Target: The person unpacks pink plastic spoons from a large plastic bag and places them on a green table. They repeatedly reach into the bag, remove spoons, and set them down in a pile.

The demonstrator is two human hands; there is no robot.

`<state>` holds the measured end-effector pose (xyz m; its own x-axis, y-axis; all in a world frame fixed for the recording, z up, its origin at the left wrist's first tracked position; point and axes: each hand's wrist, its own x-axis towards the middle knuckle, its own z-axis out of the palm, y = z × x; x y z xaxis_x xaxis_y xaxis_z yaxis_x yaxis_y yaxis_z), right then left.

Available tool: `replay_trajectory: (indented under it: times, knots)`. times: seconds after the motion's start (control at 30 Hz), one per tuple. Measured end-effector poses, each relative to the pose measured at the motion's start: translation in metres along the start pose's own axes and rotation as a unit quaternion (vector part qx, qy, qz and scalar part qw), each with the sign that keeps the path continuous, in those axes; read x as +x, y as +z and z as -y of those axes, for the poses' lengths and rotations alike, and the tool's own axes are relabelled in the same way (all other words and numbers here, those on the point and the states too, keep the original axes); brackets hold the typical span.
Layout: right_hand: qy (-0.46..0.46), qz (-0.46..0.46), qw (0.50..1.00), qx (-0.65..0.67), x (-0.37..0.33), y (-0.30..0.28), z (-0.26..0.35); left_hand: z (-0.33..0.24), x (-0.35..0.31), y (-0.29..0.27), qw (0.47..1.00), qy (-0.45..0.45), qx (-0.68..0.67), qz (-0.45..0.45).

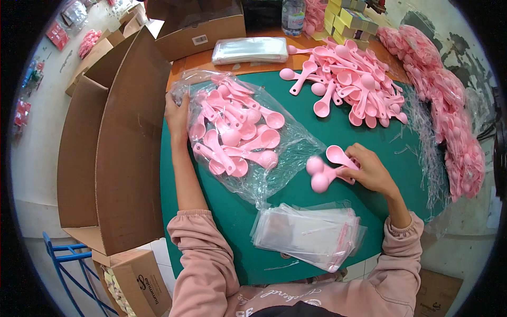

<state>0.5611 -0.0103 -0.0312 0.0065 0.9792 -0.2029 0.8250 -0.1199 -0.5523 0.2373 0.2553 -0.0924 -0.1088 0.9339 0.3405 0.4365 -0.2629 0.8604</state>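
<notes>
A large clear plastic bag (298, 145) lies on the green tabletop (211, 243), with many pink measuring spoons (231, 138) inside. At its upper left edge my left hand (178, 113) is closed on the plastic, with some fingertips hidden. To the right of the bag, my right hand (371, 168) pinches a few pink measuring spoons (320, 183) by their handles, bowls pointing left. One of these bowls is slightly blurred. Below them lies a loose stack of small clear plastic sleeves (306, 235).
A heap of loose pink spoons (364, 90) covers the table's far right. Bagged pink spoons (438, 90) line the right edge. At the back are packed clear sleeves (250, 51), a bottle (293, 18) and yellow-edged stacks (354, 24). Open cardboard boxes (129, 142) border the left.
</notes>
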Motion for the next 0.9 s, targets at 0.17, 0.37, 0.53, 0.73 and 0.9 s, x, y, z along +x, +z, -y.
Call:
replay_trajectory:
  times: [0.17, 0.37, 0.53, 0.73, 0.9]
  knots:
    - [-0.104, -0.12, 0.987, -0.013, -0.006, 0.007, 0.008, 0.003, 0.003, -0.001, 1.0, -0.011, 0.009, 0.002]
    - [-0.016, -0.055, 0.996, -0.075, -0.005, 0.005, 0.004, -0.006, -0.003, -0.002, 1.0, -0.022, 0.004, 0.002]
    - [-0.019, -0.094, 0.992, -0.085, 0.003, 0.01, 0.003, -0.002, -0.001, -0.002, 1.0, -0.014, -0.003, 0.005]
    - [-0.036, -0.193, 0.961, -0.194, 0.009, 0.033, 0.025, -0.007, -0.001, 0.0, 1.0, -0.017, 0.021, 0.003]
    - [0.038, -0.194, 0.955, -0.222, 0.008, 0.044, 0.023, 0.003, 0.001, 0.001, 0.999, -0.007, -0.031, 0.014]
